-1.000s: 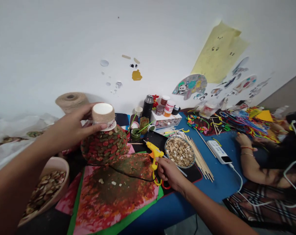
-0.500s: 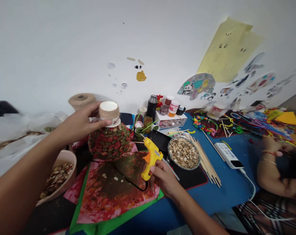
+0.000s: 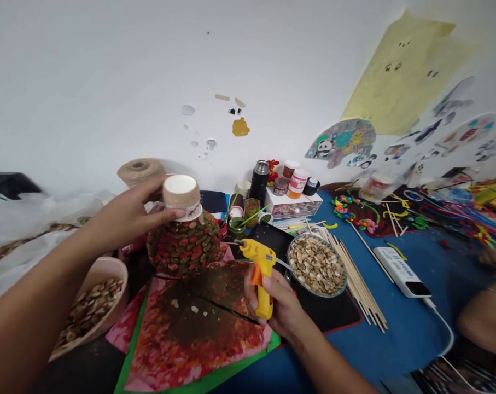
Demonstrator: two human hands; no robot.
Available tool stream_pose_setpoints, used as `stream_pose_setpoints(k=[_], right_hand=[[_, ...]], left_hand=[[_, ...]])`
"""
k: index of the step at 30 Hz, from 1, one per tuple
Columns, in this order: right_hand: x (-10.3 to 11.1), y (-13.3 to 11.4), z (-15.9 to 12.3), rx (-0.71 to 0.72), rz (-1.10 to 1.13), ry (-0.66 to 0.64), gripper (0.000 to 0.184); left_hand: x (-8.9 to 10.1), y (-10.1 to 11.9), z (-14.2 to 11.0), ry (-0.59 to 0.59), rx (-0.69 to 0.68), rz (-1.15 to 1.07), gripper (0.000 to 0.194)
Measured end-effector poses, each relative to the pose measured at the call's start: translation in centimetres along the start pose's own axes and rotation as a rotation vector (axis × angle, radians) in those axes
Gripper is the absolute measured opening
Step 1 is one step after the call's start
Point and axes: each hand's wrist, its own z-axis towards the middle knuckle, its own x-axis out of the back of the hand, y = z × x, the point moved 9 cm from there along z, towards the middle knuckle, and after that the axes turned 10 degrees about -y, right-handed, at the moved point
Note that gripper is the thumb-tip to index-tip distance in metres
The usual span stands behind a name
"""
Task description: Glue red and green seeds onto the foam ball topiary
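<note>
On the left, my left hand point(image 3: 139, 213) grips a paper cup point(image 3: 182, 194) by its twine-wrapped side, thumb in front. The cup sits on top of a round vase-like body point(image 3: 186, 246) covered with red and green painted shells. My right hand point(image 3: 278, 298) is wrapped round the handle of a yellow hot glue gun point(image 3: 260, 262), whose nozzle points left toward the shell-covered body without touching it. Its dark cord trails over the paint-stained pink paper point(image 3: 206, 350), where a few pale shell bits lie.
Right of the glue gun stands a bowl of shells point(image 3: 317, 265), beside wooden sticks point(image 3: 358, 284) and a white power strip point(image 3: 401, 271). A tub of shells point(image 3: 94, 306) is at left. Paint jars point(image 3: 299, 183), a black flask point(image 3: 260, 180) and a twine spool point(image 3: 141, 171) line the wall. Another person's arm point(image 3: 488, 317) rests at right.
My right hand has taken the glue gun up from the paper's edge and shifted its grip to the handle, turning the nozzle left. My left hand keeps its hold on the cup. The view has swung right.
</note>
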Motion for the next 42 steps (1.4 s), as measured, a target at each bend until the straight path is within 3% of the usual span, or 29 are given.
stream_pose_setpoints(k=[5, 12, 23, 32, 38, 42], right_hand=[[-0.6, 0.3, 1.8, -0.003, -0.016, -0.038, 0.059], [-0.3, 1.7, 3.0, -0.196, -0.165, -0.027, 0.062], [0.3, 0.8, 4.7, -0.192, -0.209, -0.002, 0.062], [1.7, -0.6, 6.1, -0.154, -0.418, 0.155, 0.069], [0.9, -1.1, 6.3, -0.125, -0.406, 0.060, 0.071], [0.7, -1.4, 6.4, -0.107, -0.427, 0.064, 0.073]], left_hand=[[-0.1, -0.9, -0.5, 0.013, -0.010, -0.014, 0.076], [0.0, -2.5, -1.3, 0.056, -0.008, -0.036, 0.085], [0.2, -2.9, -2.0, 0.109, 0.048, -0.021, 0.085], [0.4, -3.6, -2.5, 0.103, 0.106, 0.033, 0.085], [0.7, -2.8, -2.4, 0.112, 0.049, 0.073, 0.085], [0.7, -2.6, -2.3, 0.102, 0.030, 0.065, 0.084]])
